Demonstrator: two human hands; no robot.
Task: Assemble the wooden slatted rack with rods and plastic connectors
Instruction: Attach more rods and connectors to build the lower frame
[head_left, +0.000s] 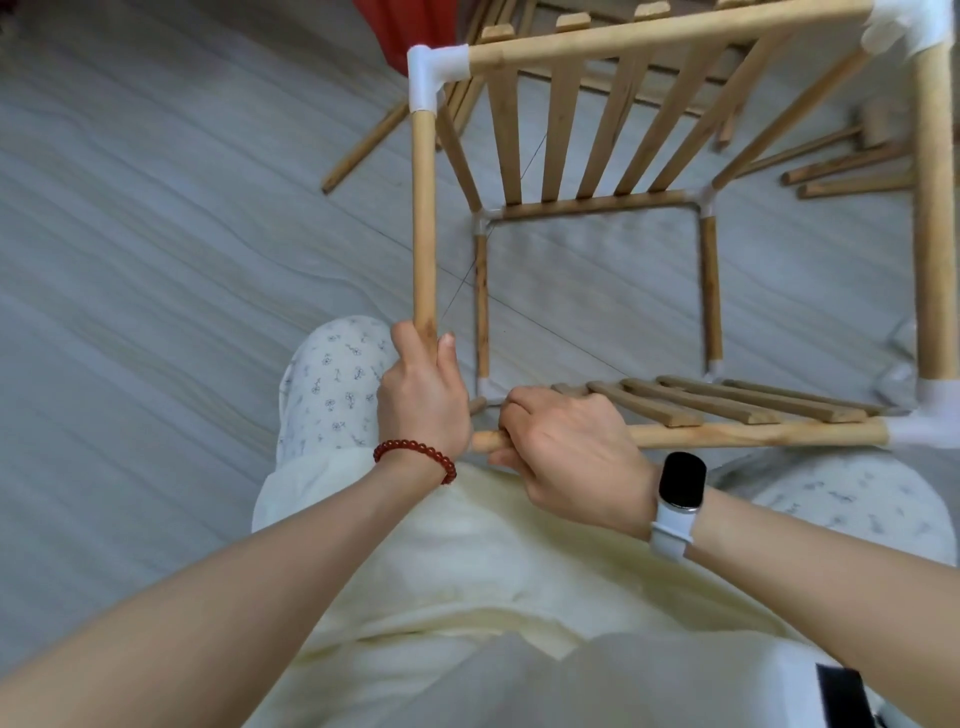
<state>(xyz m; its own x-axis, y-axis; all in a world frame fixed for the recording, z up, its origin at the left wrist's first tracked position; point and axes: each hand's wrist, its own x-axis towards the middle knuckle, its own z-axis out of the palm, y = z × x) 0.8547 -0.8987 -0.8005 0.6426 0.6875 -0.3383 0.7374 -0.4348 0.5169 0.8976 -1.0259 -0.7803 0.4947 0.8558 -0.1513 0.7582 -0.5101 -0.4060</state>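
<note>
Rod (753, 435) end inside right hand (571, 457)

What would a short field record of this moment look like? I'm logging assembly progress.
left hand: grips near end of round wooden side rod
right hand: grips free end of round wooden front rod
near-left corner: no connector visible
white plastic corner connector: fitted, far left
loose wooden rods: on grey floor

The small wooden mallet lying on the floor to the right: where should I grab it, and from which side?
Grip the small wooden mallet by its round handle, coming from above. The handle lies flat on the grey floor beside loose wooden rods, while the blocky head is blurred and half hidden behind the frame's upright rod.
</note>
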